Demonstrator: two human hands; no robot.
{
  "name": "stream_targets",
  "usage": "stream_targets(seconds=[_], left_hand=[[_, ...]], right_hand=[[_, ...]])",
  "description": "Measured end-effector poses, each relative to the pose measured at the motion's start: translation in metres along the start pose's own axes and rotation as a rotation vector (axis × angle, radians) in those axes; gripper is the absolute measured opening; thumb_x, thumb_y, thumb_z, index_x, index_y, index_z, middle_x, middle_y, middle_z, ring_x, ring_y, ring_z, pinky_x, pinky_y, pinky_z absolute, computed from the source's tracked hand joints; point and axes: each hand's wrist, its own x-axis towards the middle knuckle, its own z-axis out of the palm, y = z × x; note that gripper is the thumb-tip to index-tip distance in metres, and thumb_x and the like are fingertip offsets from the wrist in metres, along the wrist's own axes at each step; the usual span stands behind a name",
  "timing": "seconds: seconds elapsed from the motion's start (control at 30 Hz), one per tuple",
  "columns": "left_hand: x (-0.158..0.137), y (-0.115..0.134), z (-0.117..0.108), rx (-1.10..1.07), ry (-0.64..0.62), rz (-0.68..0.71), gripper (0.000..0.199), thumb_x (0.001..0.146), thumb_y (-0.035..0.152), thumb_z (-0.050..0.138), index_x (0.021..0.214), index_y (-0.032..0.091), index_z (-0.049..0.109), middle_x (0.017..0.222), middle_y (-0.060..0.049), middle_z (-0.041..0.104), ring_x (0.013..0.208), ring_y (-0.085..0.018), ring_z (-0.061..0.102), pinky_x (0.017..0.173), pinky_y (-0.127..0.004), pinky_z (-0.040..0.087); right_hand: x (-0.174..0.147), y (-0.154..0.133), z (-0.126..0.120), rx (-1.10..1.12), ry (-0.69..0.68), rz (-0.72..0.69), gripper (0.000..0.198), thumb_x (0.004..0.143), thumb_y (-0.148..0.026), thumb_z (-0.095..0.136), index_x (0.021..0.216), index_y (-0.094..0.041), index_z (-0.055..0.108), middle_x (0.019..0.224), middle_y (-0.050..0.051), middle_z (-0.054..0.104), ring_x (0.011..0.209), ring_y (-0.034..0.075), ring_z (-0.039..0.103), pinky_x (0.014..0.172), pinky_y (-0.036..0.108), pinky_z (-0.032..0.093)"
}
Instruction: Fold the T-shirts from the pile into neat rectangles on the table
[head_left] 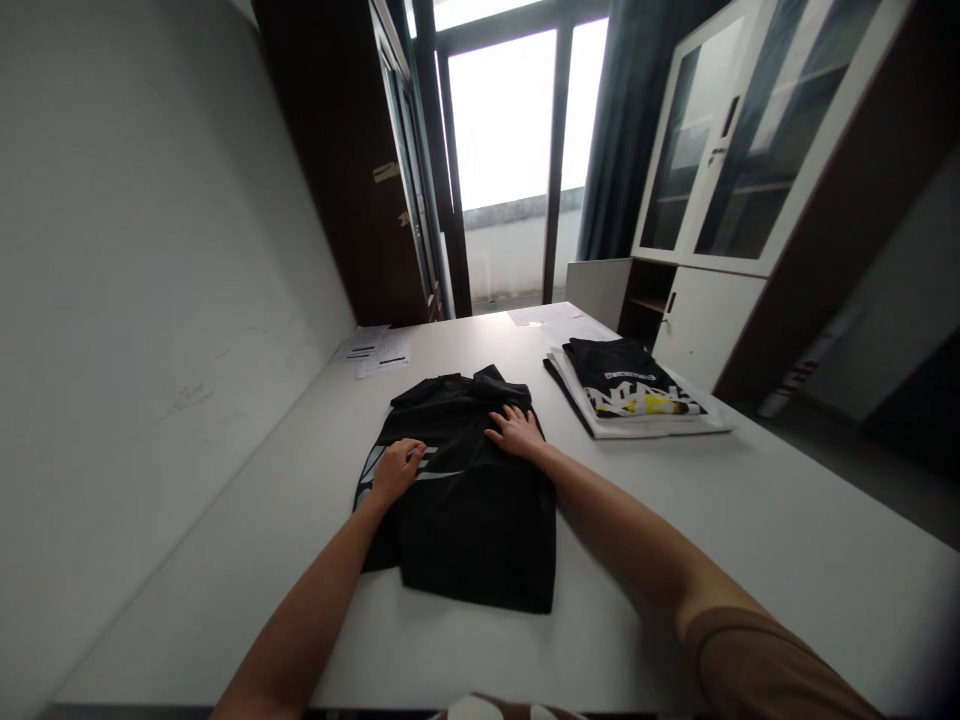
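Observation:
A black T-shirt (480,510) with a grey-white print lies partly folded on the white table in front of me. My left hand (397,470) is on its left part, by the print, with the fingers curled together on the cloth; the fingertips are partly hidden. Spread flat, my right hand (516,432) rests on the upper right of the shirt, below the bunched fabric at its far end. The shirt's lower edge is uneven, with the left layer ending a little higher than the right one.
On the right of the table (720,540) is a stack of folded shirts, topped by a black shirt (626,375) with white and yellow print. Printed papers (384,355) lie at the far left by the wall. Beyond the table stands a cabinet (705,320) with a lower door open.

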Motion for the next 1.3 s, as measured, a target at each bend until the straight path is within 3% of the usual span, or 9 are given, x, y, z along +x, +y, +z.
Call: stream_targets(seconds=[0.13, 0.37, 0.67, 0.8, 0.93, 1.03, 1.1, 1.2, 1.3], left_hand=[[0.004, -0.019, 0.0, -0.021, 0.02, -0.07, 0.039, 0.105, 0.038, 0.036, 0.114, 0.021, 0.07, 0.12, -0.007, 0.072, 0.117, -0.023, 0.064, 0.107, -0.038, 0.046], [-0.012, -0.04, 0.006, 0.159, -0.081, 0.081, 0.04, 0.1, 0.04, 0.048, 0.132, 0.02, 0.062, 0.146, -0.009, 0.057, 0.139, -0.024, 0.048, 0.12, -0.042, 0.034], [-0.044, -0.08, -0.028, 0.425, -0.296, -0.071, 0.059, 0.103, 0.053, 0.038, 0.158, 0.032, 0.035, 0.169, -0.006, 0.024, 0.156, -0.031, 0.019, 0.123, -0.056, 0.015], [-0.067, -0.076, -0.043, 0.459, -0.297, -0.117, 0.059, 0.102, 0.053, 0.039, 0.158, 0.032, 0.036, 0.167, -0.007, 0.028, 0.155, -0.033, 0.023, 0.121, -0.056, 0.021], [-0.084, -0.048, -0.059, 0.456, -0.323, -0.108, 0.06, 0.091, 0.059, 0.057, 0.145, 0.034, 0.055, 0.15, -0.011, 0.053, 0.138, -0.037, 0.049, 0.112, -0.05, 0.037], [-0.071, -0.022, -0.072, 0.41, -0.411, -0.067, 0.044, 0.088, 0.061, 0.06, 0.119, 0.033, 0.072, 0.122, -0.009, 0.069, 0.111, -0.032, 0.066, 0.099, -0.042, 0.048], [-0.05, -0.006, -0.074, 0.375, -0.413, -0.002, 0.038, 0.094, 0.057, 0.054, 0.111, 0.031, 0.075, 0.116, -0.008, 0.071, 0.108, -0.029, 0.067, 0.097, -0.039, 0.049], [-0.008, 0.006, -0.059, 0.3, -0.333, 0.144, 0.036, 0.095, 0.046, 0.057, 0.122, 0.028, 0.071, 0.132, -0.007, 0.066, 0.124, -0.027, 0.059, 0.108, -0.037, 0.044], [0.032, 0.005, -0.026, 0.273, -0.292, 0.256, 0.043, 0.093, 0.038, 0.06, 0.134, 0.024, 0.065, 0.148, -0.009, 0.056, 0.139, -0.027, 0.048, 0.12, -0.039, 0.033]], right_hand=[[0.006, 0.014, -0.001, 0.006, -0.005, 0.039, 0.073, 0.098, -0.069, 0.036, 0.157, -0.027, 0.039, 0.169, 0.014, 0.019, 0.155, 0.038, 0.012, 0.12, 0.059, 0.005], [0.005, 0.026, -0.005, 0.007, 0.012, 0.105, 0.074, 0.098, -0.068, 0.035, 0.158, -0.025, 0.038, 0.169, 0.015, 0.019, 0.154, 0.039, 0.012, 0.119, 0.062, 0.003], [-0.014, -0.011, 0.004, 0.012, 0.067, -0.069, 0.066, 0.098, -0.063, 0.041, 0.153, -0.025, 0.046, 0.165, 0.015, 0.031, 0.152, 0.037, 0.021, 0.119, 0.062, 0.008], [-0.025, -0.03, 0.003, -0.006, 0.044, -0.12, 0.066, 0.099, -0.061, 0.04, 0.154, -0.025, 0.045, 0.164, 0.015, 0.031, 0.151, 0.04, 0.022, 0.118, 0.065, 0.008], [-0.033, -0.038, -0.007, -0.07, 0.008, -0.167, 0.063, 0.099, -0.06, 0.04, 0.151, -0.024, 0.049, 0.157, 0.02, 0.041, 0.143, 0.045, 0.034, 0.11, 0.067, 0.024], [-0.034, -0.042, -0.018, -0.093, 0.024, -0.168, 0.055, 0.097, -0.055, 0.048, 0.136, -0.019, 0.062, 0.139, 0.024, 0.056, 0.129, 0.043, 0.049, 0.104, 0.06, 0.036], [-0.031, -0.046, -0.022, -0.082, 0.065, -0.204, 0.05, 0.097, -0.052, 0.051, 0.13, -0.017, 0.065, 0.131, 0.023, 0.06, 0.125, 0.04, 0.054, 0.105, 0.055, 0.037], [-0.022, -0.054, -0.018, -0.027, 0.118, -0.348, 0.048, 0.098, -0.05, 0.051, 0.133, -0.02, 0.064, 0.138, 0.019, 0.059, 0.13, 0.036, 0.053, 0.111, 0.05, 0.035], [-0.008, -0.062, -0.005, 0.037, 0.079, -0.473, 0.052, 0.098, -0.049, 0.053, 0.143, -0.024, 0.058, 0.152, 0.014, 0.05, 0.138, 0.032, 0.048, 0.115, 0.045, 0.035]])
